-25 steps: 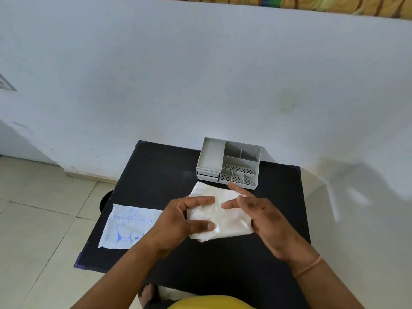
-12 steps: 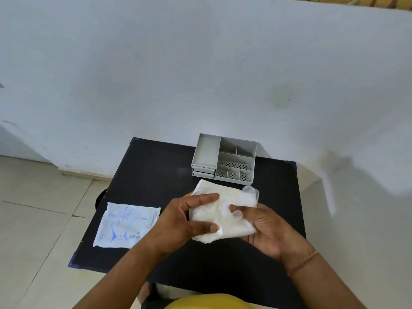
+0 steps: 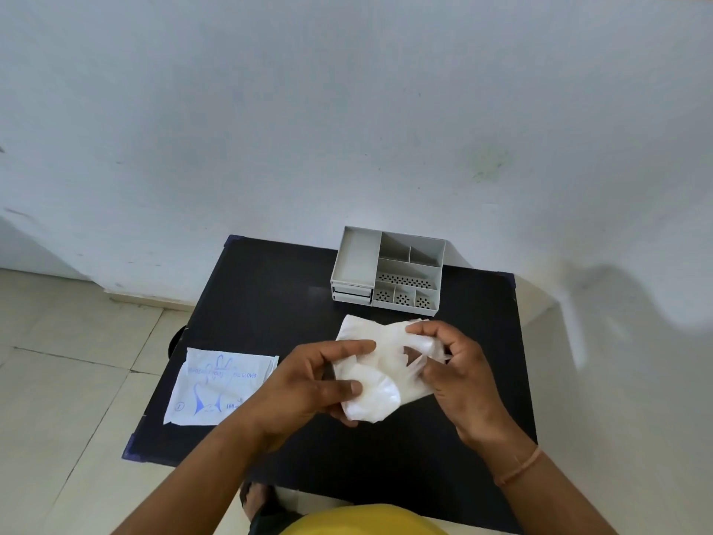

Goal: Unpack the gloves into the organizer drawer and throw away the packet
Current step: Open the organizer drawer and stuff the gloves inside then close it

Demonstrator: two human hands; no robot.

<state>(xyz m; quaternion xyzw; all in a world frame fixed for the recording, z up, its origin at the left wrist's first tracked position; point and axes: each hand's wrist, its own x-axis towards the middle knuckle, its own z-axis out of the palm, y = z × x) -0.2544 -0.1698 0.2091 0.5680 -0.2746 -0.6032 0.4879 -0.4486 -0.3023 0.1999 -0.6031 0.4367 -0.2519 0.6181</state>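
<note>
The gloves (image 3: pixel 376 376) sit bunched between my hands, long axis left to right; my left hand (image 3: pixel 308 384) pinches their left end, my right hand (image 3: pixel 455 364) grips the right; the organizer (image 3: pixel 387 270) lies straight beyond, its drawers nearer my left.

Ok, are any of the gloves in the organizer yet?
No, the organizer shows bare compartments and shut drawers, while both hands hold the gloves above the table.

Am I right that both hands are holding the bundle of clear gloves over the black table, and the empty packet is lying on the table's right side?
Not quite. The head view shows the packet on the left side of the black table, overhanging its edge. Left hand and right hand do hold the gloves.
</note>
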